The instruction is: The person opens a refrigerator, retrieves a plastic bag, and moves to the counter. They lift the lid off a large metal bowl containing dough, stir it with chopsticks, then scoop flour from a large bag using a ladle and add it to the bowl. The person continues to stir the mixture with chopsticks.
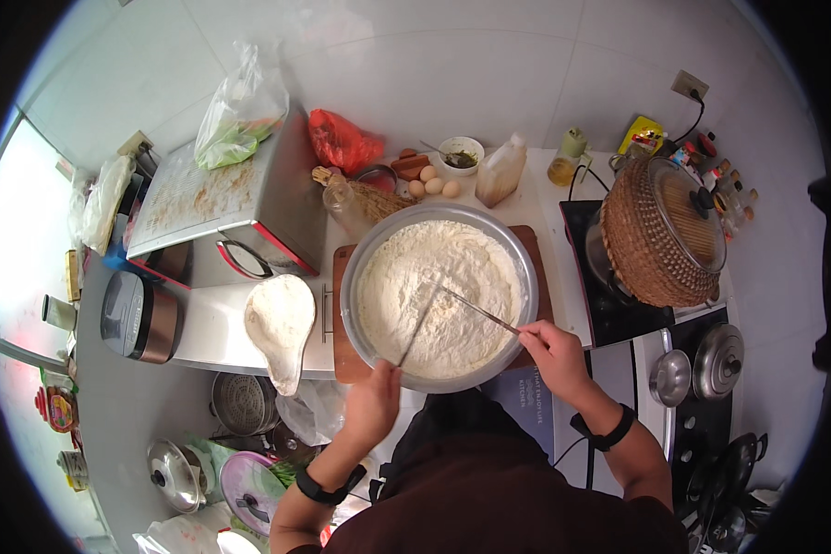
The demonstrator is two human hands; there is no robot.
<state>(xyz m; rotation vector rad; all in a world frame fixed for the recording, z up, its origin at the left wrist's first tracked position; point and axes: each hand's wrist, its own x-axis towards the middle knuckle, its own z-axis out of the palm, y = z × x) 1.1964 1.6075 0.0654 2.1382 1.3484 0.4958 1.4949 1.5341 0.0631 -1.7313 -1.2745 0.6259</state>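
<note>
A large metal basin (352, 291) stands on a wooden cutting board (345, 346) and holds a wide heap of flour (450, 298). My left hand (376, 401) grips one thin chopstick (419, 332) at the near left rim. Its tip reaches into the flour. Over the right rim, my right hand (557, 356) holds a second chopstick (485, 312), whose tip is at the flour's middle, close to the first one's. To the left, a pale gourd-shaped scoop (280, 322) with flour in it lies at the counter's edge.
Behind the basin are several eggs (434, 185), a white bowl (461, 147) with dark food, a plastic bottle (502, 170) and a glass jar (343, 201). An oven (201, 201) stands left. On the right, a woven steamer (651, 242) rests over a black cooktop (595, 325).
</note>
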